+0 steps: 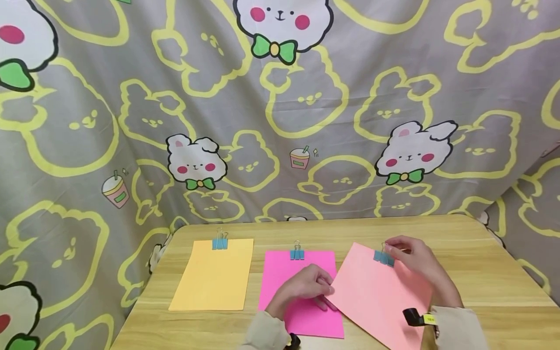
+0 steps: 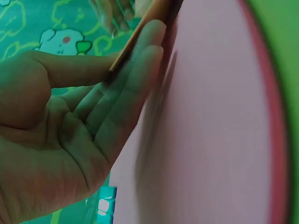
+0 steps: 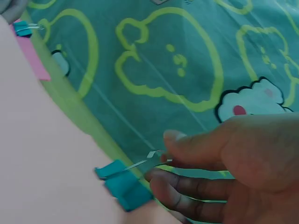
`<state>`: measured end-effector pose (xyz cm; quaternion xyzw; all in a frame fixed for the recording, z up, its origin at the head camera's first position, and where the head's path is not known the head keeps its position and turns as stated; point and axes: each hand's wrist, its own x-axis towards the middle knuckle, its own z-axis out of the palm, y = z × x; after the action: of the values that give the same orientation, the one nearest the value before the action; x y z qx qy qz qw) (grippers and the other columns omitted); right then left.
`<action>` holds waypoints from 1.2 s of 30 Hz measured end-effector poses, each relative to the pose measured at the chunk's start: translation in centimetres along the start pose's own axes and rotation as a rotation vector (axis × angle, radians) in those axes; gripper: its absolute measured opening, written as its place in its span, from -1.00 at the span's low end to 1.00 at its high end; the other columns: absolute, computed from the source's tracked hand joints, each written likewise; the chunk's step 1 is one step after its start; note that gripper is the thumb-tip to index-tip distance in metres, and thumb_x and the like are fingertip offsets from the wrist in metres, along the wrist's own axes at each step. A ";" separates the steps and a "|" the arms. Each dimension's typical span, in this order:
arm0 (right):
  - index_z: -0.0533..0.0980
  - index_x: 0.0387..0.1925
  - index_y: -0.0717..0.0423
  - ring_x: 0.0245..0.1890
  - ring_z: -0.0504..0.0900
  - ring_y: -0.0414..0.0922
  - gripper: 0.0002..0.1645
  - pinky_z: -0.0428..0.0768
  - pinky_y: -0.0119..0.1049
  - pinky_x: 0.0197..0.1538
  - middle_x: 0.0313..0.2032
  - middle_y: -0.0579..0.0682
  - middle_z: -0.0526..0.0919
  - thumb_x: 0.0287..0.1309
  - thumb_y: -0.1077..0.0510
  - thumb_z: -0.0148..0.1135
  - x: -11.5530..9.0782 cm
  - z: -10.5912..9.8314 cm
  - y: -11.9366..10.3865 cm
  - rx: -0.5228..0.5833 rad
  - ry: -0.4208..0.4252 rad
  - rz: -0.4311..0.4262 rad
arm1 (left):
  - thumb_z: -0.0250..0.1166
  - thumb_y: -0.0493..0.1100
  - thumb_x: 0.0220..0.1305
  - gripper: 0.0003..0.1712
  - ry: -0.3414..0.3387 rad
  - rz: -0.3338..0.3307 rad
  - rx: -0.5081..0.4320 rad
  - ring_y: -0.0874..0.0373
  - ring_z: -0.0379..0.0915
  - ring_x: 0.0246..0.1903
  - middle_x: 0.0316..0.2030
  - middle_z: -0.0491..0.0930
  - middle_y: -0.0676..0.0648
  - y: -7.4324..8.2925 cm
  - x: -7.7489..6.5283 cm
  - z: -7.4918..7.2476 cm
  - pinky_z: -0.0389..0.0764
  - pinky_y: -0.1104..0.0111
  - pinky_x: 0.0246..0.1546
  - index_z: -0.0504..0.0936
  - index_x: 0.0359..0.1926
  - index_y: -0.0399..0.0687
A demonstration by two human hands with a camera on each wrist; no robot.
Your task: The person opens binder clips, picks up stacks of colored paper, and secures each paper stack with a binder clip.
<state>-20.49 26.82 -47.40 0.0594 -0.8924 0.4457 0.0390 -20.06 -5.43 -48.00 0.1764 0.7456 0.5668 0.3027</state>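
Observation:
A stack of salmon-pink paper [image 1: 372, 296] lies tilted at the right of the table, its left corner overlapping a magenta paper stack [image 1: 280, 272]. My left hand [image 1: 308, 283] pinches that left corner between thumb and fingers, its fingers just above the magenta sheet. A teal binder clip [image 1: 384, 258] grips the salmon stack's top edge. With thumb and fingertips, my right hand [image 1: 417, 257] holds the clip's wire handle, seen closely in the right wrist view, where the clip body [image 3: 128, 186] sits across the paper edge. Another teal binder clip [image 1: 297, 254] is on the magenta stack.
A yellow paper stack [image 1: 214, 277] with its own teal binder clip [image 1: 220, 243] lies at the left. All the stacks are on a wooden table [image 1: 148, 316]. A grey patterned cloth [image 1: 271, 184] hangs right behind the table's far edge.

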 end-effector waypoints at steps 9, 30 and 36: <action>0.67 -0.09 0.30 -0.21 0.67 -0.01 -0.80 0.57 -0.40 -0.25 -0.21 0.14 0.75 0.41 0.24 0.25 0.1 0.6 -0.2 -0.083 0.098 0.045 | 0.28 -0.41 0.37 -0.92 -0.105 -0.020 -0.020 -0.29 0.73 -0.38 -0.44 0.74 -0.31 0.2 -0.1 1.3 0.73 0.15 -0.46 0.66 -0.22 -0.42; 0.68 -0.08 0.22 -0.26 0.69 -0.01 -0.83 0.58 -0.42 -0.28 -0.25 0.10 0.76 0.41 0.28 0.24 1.3 3.5 1.1 -0.114 0.243 -0.025 | 0.22 -0.31 0.47 -0.81 0.193 0.170 0.374 -0.09 0.68 -0.31 -0.31 0.74 -0.18 -0.4 -2.6 -6.0 0.57 0.35 -0.34 0.72 -0.06 -0.30; 0.68 -0.07 0.25 -0.21 0.70 0.04 -0.82 0.57 -0.44 -0.27 -0.21 0.14 0.76 0.41 0.29 0.22 2.2 3.2 0.9 -0.113 0.203 -0.019 | 0.19 -0.30 0.50 -0.79 0.379 0.189 0.508 -0.03 0.60 -0.13 -0.12 0.71 -0.14 -1.1 -4.0 -8.7 0.59 0.19 -0.12 0.72 -0.01 -0.26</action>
<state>-22.88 24.63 -49.80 0.0202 -0.9069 0.3980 0.1367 -22.63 -14.64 -46.49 0.2061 0.8865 0.4111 0.0510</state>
